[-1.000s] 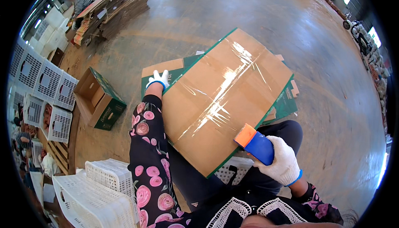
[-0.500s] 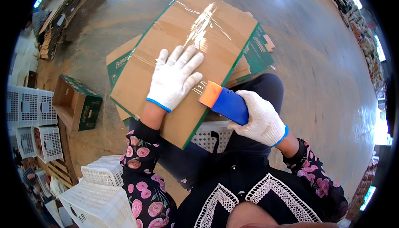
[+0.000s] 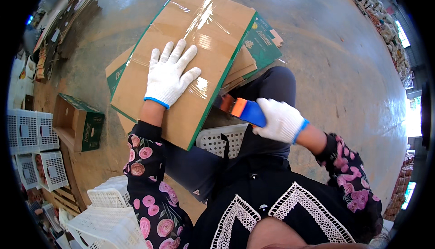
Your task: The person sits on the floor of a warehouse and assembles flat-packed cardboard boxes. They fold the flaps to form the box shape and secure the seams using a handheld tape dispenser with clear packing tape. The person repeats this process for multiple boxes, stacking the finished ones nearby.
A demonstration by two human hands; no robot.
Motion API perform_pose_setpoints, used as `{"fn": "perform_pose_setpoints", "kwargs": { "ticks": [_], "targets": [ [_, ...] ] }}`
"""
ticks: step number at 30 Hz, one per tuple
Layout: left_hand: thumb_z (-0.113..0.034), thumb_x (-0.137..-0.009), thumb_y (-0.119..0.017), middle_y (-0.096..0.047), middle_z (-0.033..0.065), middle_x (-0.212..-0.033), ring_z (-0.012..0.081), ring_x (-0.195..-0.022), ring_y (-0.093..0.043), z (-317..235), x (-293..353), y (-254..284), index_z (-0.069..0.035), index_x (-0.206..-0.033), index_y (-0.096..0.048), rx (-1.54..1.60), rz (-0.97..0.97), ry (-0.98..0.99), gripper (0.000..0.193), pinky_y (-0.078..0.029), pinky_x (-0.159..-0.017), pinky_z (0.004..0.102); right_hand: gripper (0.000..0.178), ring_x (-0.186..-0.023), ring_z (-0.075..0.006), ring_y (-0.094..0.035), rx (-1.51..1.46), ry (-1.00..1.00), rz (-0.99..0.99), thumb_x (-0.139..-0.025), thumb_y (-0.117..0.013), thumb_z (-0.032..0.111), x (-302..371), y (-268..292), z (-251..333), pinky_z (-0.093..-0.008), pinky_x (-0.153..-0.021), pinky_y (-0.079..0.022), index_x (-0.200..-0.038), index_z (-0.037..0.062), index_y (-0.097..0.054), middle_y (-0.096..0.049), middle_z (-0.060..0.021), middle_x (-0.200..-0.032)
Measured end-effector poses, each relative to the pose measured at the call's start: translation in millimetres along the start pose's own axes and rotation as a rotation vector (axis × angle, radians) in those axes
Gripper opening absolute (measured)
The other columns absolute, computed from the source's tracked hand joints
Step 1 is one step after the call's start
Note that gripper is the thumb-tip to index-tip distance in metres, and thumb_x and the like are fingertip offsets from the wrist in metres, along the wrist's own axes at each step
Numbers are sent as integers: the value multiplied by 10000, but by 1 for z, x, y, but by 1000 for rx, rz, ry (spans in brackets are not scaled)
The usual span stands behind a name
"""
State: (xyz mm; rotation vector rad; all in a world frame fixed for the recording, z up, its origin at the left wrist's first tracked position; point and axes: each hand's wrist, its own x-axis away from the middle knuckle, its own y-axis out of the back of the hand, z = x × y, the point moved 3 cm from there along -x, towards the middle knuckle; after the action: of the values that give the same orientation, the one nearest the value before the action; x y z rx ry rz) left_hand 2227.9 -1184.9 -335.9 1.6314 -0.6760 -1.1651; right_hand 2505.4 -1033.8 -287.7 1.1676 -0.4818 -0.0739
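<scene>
My left hand (image 3: 168, 73), in a white knit glove with a blue cuff, lies flat with fingers spread on a brown cardboard sheet (image 3: 181, 122) edged in green. Strips of shiny clear tape (image 3: 203, 14) run across the sheet. Just off its right edge, my right hand (image 3: 282, 121), gloved alike, is closed around a blue and orange tape dispenser (image 3: 250, 113). The dispenser's front end is partly blurred. More flattened green and brown cardboard (image 3: 263, 45) lies beneath the sheet.
A white perforated plastic crate (image 3: 222, 141) stands between my legs under the sheet. To the left are an open green and brown box (image 3: 80, 123), stacked white crates (image 3: 31, 129) and more white crates (image 3: 104, 224) near my left arm. Flat cardboard (image 3: 68, 29) is piled far left.
My right hand has drawn the tape dispenser off the sheet's right edge. A shiny tape patch now shows where it was. The whole view has shifted slightly; my left hand remains on the sheet.
</scene>
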Motion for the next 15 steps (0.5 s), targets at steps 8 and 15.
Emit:
{"fn": "perform_pose_setpoints", "kwargs": {
  "ticks": [8, 15],
  "targets": [
    [-526, -1010, -564, -455, 119, -1637, 402, -1492, -404, -1, 6, 7, -293, -1542, -542, -107, -19, 110, 582, -232, -1217, 632, 670, -889, -414, -746, 227, 105, 389, -721, -764, 549, -114, 4, 36, -447, -799, -601, -1047, -36, -744, -755, -272, -963],
    [-262, -1008, -603, -562, 158, -1507, 368, -1407, -495, -37, 78, 49, -133, -1422, -636, 193, -382, 369, 435, -334, -1196, 526, 785, -1033, -368, -740, 85, 14, 367, -724, -787, 577, -139, -33, -9, -436, -949, -569, -1268, 15, -724, -763, -234, -1144]
  ]
}}
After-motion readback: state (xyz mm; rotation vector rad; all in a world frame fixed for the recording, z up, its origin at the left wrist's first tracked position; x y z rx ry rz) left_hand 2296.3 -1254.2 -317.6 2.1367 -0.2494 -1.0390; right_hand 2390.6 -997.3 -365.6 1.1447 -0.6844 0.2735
